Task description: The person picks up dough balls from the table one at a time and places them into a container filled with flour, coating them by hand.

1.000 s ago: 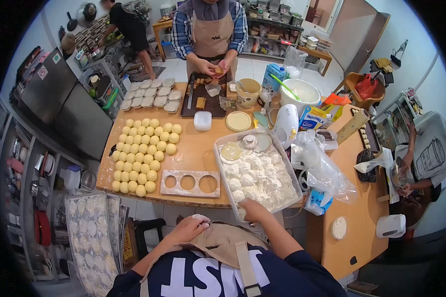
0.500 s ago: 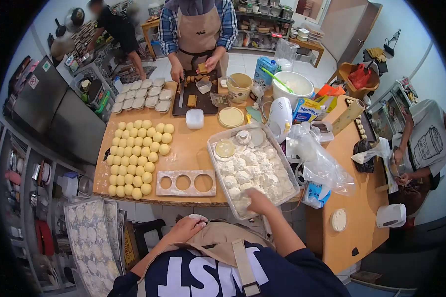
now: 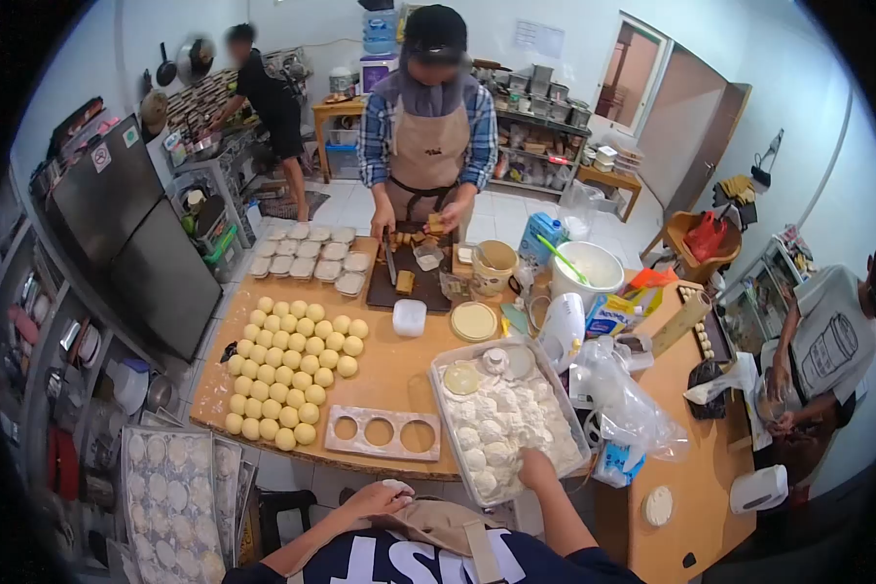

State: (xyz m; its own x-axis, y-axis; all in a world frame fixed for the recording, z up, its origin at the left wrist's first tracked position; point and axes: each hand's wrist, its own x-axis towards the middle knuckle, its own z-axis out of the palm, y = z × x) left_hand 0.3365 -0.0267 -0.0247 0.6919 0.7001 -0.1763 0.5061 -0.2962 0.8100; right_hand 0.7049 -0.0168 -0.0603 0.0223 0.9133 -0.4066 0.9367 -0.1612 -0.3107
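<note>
My right hand reaches into the near right part of a clear plastic tub of white flour. Its fingers are sunk among flour-covered round lumps and cannot be made out. My left hand is held by my apron, in front of the table edge. Its fingers are curled and white with flour; whether anything is in them is hidden. A wooden board with three round holes lies left of the tub. Rows of smooth yellow dough balls cover the table's left side.
Across the table a person in an apron holds a knife and a brown block over a dark tray. A white bucket, hand mixer and plastic bags crowd the right. Another person works far right.
The view has tilted up, so the table sits lower in the frame. My right hand has moved a little to the right within the tub. My left hand stays near the apron.
</note>
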